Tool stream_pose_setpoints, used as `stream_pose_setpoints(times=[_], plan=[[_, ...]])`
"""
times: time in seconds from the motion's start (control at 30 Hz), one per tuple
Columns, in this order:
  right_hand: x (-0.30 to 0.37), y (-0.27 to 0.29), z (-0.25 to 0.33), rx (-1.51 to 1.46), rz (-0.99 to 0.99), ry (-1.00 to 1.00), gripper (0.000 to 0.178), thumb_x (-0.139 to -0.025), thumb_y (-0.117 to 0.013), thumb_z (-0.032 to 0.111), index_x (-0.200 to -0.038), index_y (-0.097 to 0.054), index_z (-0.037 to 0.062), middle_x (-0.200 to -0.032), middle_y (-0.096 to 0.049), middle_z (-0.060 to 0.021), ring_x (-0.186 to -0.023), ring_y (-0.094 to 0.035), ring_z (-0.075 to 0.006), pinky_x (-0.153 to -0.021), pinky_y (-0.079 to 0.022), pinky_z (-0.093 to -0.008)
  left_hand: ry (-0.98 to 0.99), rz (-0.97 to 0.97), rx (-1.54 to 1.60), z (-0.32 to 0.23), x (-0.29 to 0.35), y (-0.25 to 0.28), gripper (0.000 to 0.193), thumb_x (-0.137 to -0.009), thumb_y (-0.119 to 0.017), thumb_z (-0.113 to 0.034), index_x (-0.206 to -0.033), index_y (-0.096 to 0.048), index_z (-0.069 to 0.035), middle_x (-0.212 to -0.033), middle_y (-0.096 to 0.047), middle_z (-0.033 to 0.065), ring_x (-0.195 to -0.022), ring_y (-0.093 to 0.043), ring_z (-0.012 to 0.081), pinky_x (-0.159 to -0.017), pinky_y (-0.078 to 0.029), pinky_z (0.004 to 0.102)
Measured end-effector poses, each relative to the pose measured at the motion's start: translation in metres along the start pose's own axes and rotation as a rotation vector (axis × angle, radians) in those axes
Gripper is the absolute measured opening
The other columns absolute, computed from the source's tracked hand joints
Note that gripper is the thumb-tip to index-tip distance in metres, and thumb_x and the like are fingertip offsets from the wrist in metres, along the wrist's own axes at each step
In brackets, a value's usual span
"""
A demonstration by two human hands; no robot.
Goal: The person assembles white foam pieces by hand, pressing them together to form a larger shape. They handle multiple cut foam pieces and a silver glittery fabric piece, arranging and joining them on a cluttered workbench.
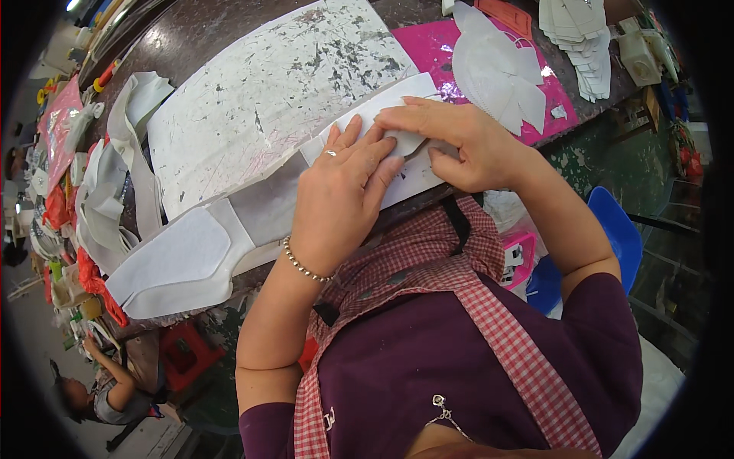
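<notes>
A small white cut piece [405,141] lies at frame centre on a long white panel [191,260] at the near edge of the surface [206,30]. The left hand [340,195] presses flat on it, grip apart. The right hand [459,141] pinches its edge, grip clamped. A scratched white board [260,99] lies above; a pink sheet [436,46] sits upper right.

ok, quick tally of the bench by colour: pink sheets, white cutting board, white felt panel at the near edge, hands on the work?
Pink sheets: 2
White cutting board: 1
White felt panel at near edge: 1
Hands pressing the white piece: 2, left hand, right hand
Total: 6
</notes>
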State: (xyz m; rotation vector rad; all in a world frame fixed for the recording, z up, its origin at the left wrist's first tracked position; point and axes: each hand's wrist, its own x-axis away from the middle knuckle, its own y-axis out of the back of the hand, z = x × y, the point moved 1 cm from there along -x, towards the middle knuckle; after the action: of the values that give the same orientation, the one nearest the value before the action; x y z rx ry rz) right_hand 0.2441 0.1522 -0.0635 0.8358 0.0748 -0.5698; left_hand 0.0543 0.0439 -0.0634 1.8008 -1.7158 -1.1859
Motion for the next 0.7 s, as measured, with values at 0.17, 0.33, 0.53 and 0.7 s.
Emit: stream_pose_setpoints(times=[0.17,0.33,0.53,0.7], plan=[[-0.011,0.000,-0.010,0.003,-0.015,0.141,0.030,-0.089,-0.063,0.009,-0.118,-0.067,0.0074,-0.112,-0.071,-0.0152,-0.109,-0.066,-0.0354,-0.102,-0.050,-0.0439,0.033,-0.110,-0.050,-0.005,0.000,-0.005,0.020,-0.094,-0.065,-0.018,-0.105,-0.066,-0.002,-0.102,-0.072,0.0180,-0.110,-0.066,0.0401,-0.099,-0.051,0.0488],[-0.011,-0.007,-0.019,0.076,-0.089,0.120,0.016,-0.091,-0.066,0.017,-0.104,-0.070,0.0079,-0.099,-0.071,-0.0166,-0.091,-0.069,-0.0353,-0.082,-0.056,-0.0408,-0.049,-0.185,-0.060,-0.014,0.001,-0.003,0.024,-0.091,-0.069,-0.021,-0.106,-0.065,-0.002,-0.099,-0.072,0.0197,-0.103,-0.069,0.0389,-0.094,-0.055,0.0465],[-0.015,-0.006,-0.009,0.084,-0.066,0.056,0.012,-0.092,-0.065,0.016,-0.098,-0.067,0.0070,-0.095,-0.069,-0.0169,-0.079,-0.068,-0.0345,-0.065,-0.052,-0.0411,0.224,-0.130,-0.013,-0.020,0.000,-0.004,0.021,-0.090,-0.070,-0.019,-0.103,-0.067,-0.003,-0.106,-0.072,0.0177,-0.105,-0.068,0.0368,-0.094,-0.055,0.0445],[-0.005,-0.005,-0.023,0.256,-0.044,0.294,0.019,-0.090,-0.063,0.013,-0.107,-0.067,0.0036,-0.113,-0.070,-0.0149,-0.104,-0.068,-0.0312,-0.088,-0.056,-0.0386,-0.068,-0.111,-0.191,-0.009,0.016,-0.003,0.017,-0.089,-0.066,-0.011,-0.103,-0.068,-0.002,-0.111,-0.071,0.0156,-0.110,-0.067,0.0339,-0.094,-0.056,0.0418]])
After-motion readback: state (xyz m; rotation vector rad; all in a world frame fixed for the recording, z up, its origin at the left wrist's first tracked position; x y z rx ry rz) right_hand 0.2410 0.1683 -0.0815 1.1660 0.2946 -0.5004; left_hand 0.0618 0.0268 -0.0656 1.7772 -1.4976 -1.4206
